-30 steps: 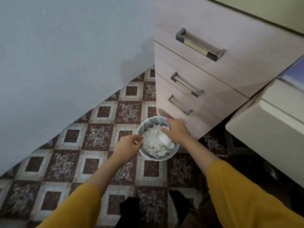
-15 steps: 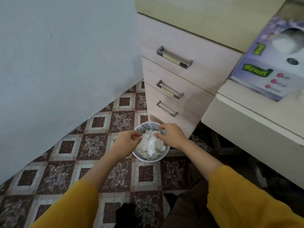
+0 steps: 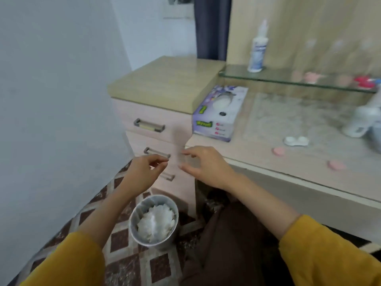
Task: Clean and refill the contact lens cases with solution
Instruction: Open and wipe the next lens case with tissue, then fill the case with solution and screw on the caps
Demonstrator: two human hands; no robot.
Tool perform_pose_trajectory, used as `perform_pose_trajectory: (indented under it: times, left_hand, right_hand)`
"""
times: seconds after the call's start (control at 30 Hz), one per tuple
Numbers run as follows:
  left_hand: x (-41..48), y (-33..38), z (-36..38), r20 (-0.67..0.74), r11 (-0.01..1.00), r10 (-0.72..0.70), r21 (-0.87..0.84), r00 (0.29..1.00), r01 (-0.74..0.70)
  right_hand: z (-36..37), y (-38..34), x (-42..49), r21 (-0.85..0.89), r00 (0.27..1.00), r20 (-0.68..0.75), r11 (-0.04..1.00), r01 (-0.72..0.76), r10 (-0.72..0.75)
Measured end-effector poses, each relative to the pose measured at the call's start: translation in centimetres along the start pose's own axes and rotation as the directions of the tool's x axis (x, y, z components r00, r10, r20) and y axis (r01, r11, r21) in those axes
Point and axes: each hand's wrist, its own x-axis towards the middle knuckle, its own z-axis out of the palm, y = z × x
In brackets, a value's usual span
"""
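White lens case (image 3: 296, 140) sits uncapped near the bench's (image 3: 247, 149) front edge, pink caps (image 3: 278, 151) loose beside it. The left hand (image 3: 144, 174) and right hand (image 3: 206, 166) hang off the left corner, fingers loosely curled, seemingly empty. A hasty reach could sweep a cap to the floor (image 3: 123, 254).

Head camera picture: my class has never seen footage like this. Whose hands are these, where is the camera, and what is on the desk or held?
There is no machine here. A person wears a camera on the head, looking forward and down, so the yellow-sleeved arms are their own. The left hand and right hand hover before the drawers, fingers loosely curled. Both seem empty, though the picture is blurred. On the desk lie a tissue box, a white contact lens case and two pink caps. A solution bottle stands on the glass shelf. A bin of crumpled tissues stands on the floor.
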Motion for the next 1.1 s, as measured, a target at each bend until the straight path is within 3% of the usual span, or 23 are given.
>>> perform_pose_trajectory:
  times: [0.17,0.43,0.6,0.77,1.1]
  left_hand:
    - [3.2,6.1,2.9,0.039,0.988,0.148,-0.039,0.988,-0.147]
    - [6.3,13.0,9.8,0.172,0.962,0.257,-0.138,0.951,-0.235]
    - [8.4,15.3,14.0,0.256,0.946,0.323,-0.062,0.911,-0.318]
    - [10.5,15.0,17.3,0.304,0.941,0.323,0.002,0.896,-0.339]
    - [11.5,14.5,18.7,0.294,0.902,0.391,0.067,0.872,-0.427]
  right_hand:
    - [-6.7,3.8,-2.2,-0.075,0.979,-0.170,0.989,-0.130,0.116]
    - [-13.4,11.0,-7.1,-0.124,0.895,-0.281,0.912,-0.391,0.346]
    - [-16.1,14.6,-9.5,-0.114,0.820,-0.361,0.852,-0.512,0.444]
    - [-18.4,17.5,-11.7,-0.072,0.726,-0.472,0.799,-0.597,0.500]
    - [-24.9,22.2,-11.3,0.181,0.446,-0.610,0.663,-0.726,0.655]
